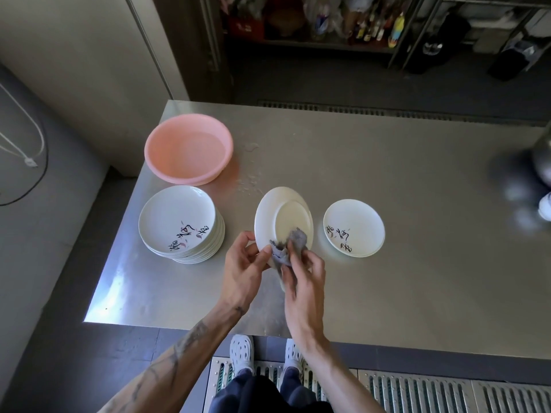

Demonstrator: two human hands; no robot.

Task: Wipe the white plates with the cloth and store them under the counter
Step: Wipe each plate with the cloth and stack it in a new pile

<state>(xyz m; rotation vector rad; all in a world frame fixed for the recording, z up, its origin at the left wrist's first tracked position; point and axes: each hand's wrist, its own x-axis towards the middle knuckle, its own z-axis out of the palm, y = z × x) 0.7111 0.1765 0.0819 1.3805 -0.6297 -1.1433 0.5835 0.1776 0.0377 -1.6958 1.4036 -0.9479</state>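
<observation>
Wiping hand: right hand [304, 281] in the head view, fingers curled round the grey cloth [289, 248], pressing it on the underside of the held plate [283, 216].
Gripping hand: left hand [243, 272], pinching the near left rim of the held plate between thumb and fingertips.
Held plate: white, tilted, foot ring turned to the camera, over the steel tabletop [417, 174].
Plate stack [179, 222]: left of the held plate, near but apart, face up on the tabletop, black brush lettering on the top plate.
Separate plate [353, 228]: just right of the held plate, face up, flat on the tabletop, same lettering.
Pink basin [187, 149]: beyond the held plate and to its left, just behind the stack, with what looks like shallow water inside.
Water drops [247, 180]: on the tabletop just beyond the far rim of the held plate.
White shoes [241, 350]: nearer than the held plate, past the tabletop edge, on a metal floor grating [417, 391].
Shelves [328, 25]: far beyond the held plate, dim, contents too blurred to tell.
</observation>
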